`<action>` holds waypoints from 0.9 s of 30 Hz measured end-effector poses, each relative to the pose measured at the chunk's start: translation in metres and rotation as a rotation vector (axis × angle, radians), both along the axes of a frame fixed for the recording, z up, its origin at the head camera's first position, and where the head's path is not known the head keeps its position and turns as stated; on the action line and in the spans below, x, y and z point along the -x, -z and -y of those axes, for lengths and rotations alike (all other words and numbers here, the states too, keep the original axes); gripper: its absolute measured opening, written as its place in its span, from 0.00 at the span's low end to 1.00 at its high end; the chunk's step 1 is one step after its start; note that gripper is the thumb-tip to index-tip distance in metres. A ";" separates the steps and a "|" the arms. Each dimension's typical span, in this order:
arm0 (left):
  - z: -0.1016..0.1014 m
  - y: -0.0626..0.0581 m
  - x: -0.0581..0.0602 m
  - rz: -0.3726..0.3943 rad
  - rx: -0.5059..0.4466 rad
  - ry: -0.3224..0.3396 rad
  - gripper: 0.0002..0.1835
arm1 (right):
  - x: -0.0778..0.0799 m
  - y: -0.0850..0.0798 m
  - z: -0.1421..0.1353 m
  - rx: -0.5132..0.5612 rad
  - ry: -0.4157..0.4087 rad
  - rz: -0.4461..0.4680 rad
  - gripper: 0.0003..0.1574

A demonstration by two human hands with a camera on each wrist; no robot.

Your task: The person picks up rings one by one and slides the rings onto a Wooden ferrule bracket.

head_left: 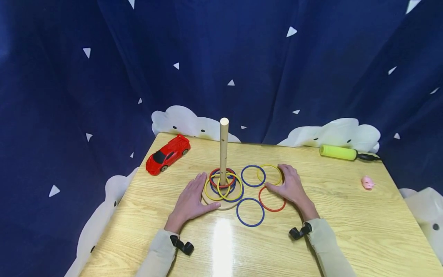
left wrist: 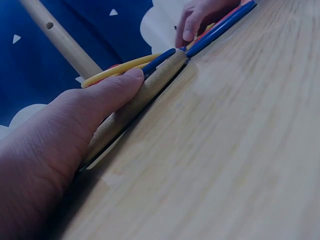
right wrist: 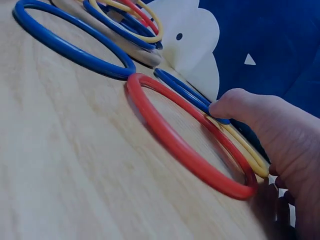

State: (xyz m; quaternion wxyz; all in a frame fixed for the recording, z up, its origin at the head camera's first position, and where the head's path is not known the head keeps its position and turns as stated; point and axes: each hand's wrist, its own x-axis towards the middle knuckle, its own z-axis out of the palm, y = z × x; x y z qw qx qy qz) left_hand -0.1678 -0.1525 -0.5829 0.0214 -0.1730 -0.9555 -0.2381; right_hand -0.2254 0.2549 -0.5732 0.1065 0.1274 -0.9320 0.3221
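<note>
A tall wooden post (head_left: 223,150) rises from a round wooden base (head_left: 225,208). Several red, blue and yellow rings lie overlapping on the base around the post's foot. My left hand (head_left: 190,204) rests against the base's left side, fingers extended and thumb (left wrist: 117,89) along its near rim. To the right, my right hand (head_left: 290,188) is spread beside a yellow ring (head_left: 269,164), with its thumb (right wrist: 232,102) right at a blue ring (head_left: 242,176). A red ring (head_left: 273,211) lies below that hand. Another blue ring (head_left: 250,226) lies nearer the front.
A red toy car (head_left: 168,154) stands at the table's back left. At the back right lies a yellow-green hand pump (head_left: 337,152) with a black end. A small pink toy (head_left: 367,183) sits toward the right edge. Behind the table hangs a dark blue curtain (head_left: 242,46).
</note>
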 end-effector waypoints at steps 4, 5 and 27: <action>0.000 0.001 0.002 -0.007 -0.003 0.001 0.68 | 0.007 0.003 -0.001 -0.026 0.001 -0.005 0.60; 0.000 0.001 0.002 -0.004 0.002 0.001 0.68 | 0.009 0.004 -0.001 -0.033 0.001 -0.005 0.60; 0.000 0.001 -0.001 0.009 0.003 -0.006 0.69 | 0.022 0.014 -0.019 -0.071 0.049 -0.067 0.59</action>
